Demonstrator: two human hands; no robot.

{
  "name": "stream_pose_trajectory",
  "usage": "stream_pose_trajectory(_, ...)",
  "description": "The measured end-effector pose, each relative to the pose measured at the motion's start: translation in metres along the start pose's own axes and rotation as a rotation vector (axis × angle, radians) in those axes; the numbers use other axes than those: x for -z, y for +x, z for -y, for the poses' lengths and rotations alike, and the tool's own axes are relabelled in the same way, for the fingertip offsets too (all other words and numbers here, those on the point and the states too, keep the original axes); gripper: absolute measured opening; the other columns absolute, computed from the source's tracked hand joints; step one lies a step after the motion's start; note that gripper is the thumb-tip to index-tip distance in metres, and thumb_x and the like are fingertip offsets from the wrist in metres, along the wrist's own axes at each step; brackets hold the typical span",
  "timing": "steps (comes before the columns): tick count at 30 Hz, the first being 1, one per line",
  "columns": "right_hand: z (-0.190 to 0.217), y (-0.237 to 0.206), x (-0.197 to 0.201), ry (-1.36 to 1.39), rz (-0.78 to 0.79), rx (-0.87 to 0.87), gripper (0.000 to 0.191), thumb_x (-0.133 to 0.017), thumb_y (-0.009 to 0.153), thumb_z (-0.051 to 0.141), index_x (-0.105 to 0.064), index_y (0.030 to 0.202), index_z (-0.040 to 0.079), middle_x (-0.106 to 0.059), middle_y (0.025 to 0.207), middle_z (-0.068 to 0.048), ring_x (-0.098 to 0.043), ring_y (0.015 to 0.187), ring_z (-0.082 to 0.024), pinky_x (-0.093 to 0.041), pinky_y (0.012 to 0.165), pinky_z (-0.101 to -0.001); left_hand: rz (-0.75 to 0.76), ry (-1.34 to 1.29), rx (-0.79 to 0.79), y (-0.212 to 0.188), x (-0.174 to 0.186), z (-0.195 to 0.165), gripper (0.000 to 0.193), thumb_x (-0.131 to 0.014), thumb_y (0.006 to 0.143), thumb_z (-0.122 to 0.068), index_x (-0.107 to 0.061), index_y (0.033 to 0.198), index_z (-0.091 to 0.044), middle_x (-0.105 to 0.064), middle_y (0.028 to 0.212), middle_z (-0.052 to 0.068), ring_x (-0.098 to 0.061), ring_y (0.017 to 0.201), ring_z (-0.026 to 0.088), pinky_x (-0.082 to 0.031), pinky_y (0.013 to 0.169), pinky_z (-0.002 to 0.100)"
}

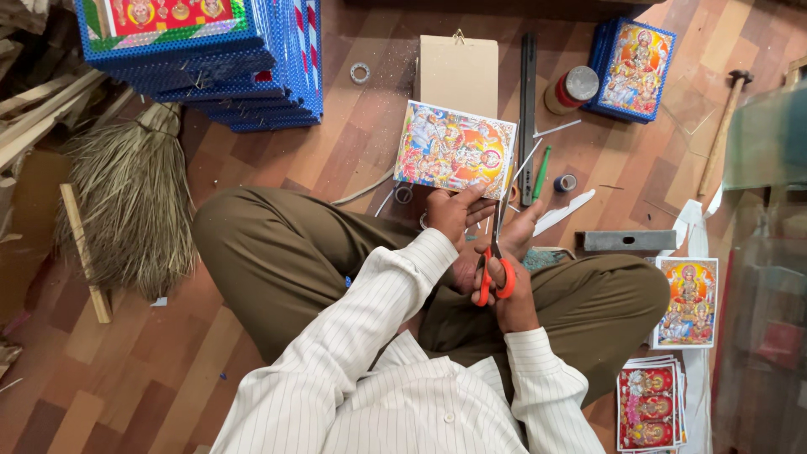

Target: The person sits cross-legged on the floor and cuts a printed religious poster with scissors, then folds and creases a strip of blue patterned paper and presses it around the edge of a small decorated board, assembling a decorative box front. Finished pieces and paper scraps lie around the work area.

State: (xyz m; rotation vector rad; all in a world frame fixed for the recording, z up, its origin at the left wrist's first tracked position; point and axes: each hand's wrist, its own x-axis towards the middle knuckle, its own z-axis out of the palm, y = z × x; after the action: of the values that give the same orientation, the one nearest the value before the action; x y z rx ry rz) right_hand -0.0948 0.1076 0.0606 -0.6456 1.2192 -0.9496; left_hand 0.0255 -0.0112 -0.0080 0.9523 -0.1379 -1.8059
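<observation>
The left hand pinches the colourful print by its near edge, held above the lap. The right hand is clamped through the orange-handled scissors, blades at the print's right edge. Keeping the sheet taut and feeding steadily should cut best. The red-banded jar stands capped, contents unseen.

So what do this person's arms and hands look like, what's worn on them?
Both arms are covered by long white shirt sleeves with fine dark vertical stripes, ending in buttoned cuffs at the wrists. The left hand and right hand are bare: no gloves. I can't make out rings or a watch.
</observation>
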Motion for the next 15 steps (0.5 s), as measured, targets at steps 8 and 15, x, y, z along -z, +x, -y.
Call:
stream_pose_trajectory(8, 0.0018, 0.0005, -0.0050, 0.003, -0.036, 0.022, 0.059, -0.071, 0.092, 0.039, -0.061, 0.130, -0.005, -0.058, 0.071, -0.005, -0.046, 0.050, -0.008, -0.045, 0.048, -0.0228, -0.011, 0.022, 0.027, -0.0051, 0.0005, -0.0053, 0.020, -0.070, 0.093, -0.006, -0.069, 0.108, 0.006, -0.076, 0.101, 0.016, -0.076, 0.087, 0.026, -0.066, 0.077, 0.039)
stream_pose_trajectory(15, 0.0006, 0.0025, -0.0047, 0.021, -0.058, 0.014, 0.059, -0.073, 0.091, 0.039, -0.061, 0.129, -0.004, -0.059, 0.069, -0.005, -0.046, 0.048, -0.007, -0.046, 0.048, -0.0230, -0.019, 0.023, 0.024, -0.0068, -0.0020, -0.0037, 0.019, -0.071, 0.093, -0.006, -0.069, 0.107, 0.007, -0.076, 0.100, 0.016, -0.076, 0.087, 0.025, -0.066, 0.077, 0.039)
